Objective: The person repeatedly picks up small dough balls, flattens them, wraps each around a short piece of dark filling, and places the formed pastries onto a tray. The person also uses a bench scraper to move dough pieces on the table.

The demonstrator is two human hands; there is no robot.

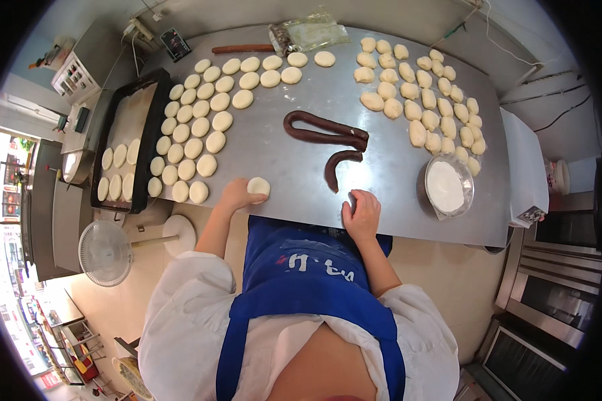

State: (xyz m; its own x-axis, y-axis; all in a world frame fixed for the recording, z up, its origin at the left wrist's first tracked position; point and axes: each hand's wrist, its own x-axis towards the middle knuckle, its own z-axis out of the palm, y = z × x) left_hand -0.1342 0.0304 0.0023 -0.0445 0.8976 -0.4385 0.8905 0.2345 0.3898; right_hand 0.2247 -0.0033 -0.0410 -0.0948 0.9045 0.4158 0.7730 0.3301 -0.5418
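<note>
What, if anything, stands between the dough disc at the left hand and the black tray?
Other flat dough discs lie in rows on the metal table between the dough disc at the left hand and the black tray.

Metal table (261, 154) under dough discs (207, 165), lumps (417, 133), brown strips (358, 138), bowl (423, 188)

Pedestal fan (106, 254) on pale floor (448, 281)

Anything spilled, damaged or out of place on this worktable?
Nothing serious stands out. The flattened dough discs and dough lumps lie in loose rows, and the bowl of white powder stands upright; only small white smudges mark the steel table.
</note>
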